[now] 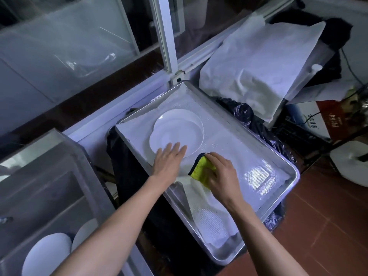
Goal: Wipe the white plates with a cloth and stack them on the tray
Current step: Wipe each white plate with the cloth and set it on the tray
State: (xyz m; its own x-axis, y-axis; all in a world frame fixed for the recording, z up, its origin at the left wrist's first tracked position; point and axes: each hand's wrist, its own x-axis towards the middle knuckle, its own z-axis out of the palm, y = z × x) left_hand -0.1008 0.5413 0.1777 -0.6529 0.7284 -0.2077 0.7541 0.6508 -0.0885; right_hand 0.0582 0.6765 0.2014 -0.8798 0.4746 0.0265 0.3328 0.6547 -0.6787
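scene: a person stands over a metal tray lined with a white mesh sheet, seen from a head-worn camera looking down at both bare forearms.
plates on tray: two white plates lie overlapped on the far-left part of the liner, the nearer one set partly on top of the one behind it.
left hand: the left hand lies flat with fingers straight, its fingertips resting on the near rim of the front plate; its grip is loose, holding nothing.
right hand: the right hand has its grip closed round a folded yellow cloth with a dark edge, pressed down on the liner just beside the plates and not touching them.
cloth position: the cloth sits between the two hands, near the middle of the tray.
liner: near the front edge the sheet is folded back on itself in a crumpled flap.
under the tray: the tray rests on something wrapped in black plastic.
more plates: at lower left, two more white plates stand in a translucent bin, well apart from the tray.
background: a white-covered stack sits beyond the tray at upper right; red floor tiles show at right.
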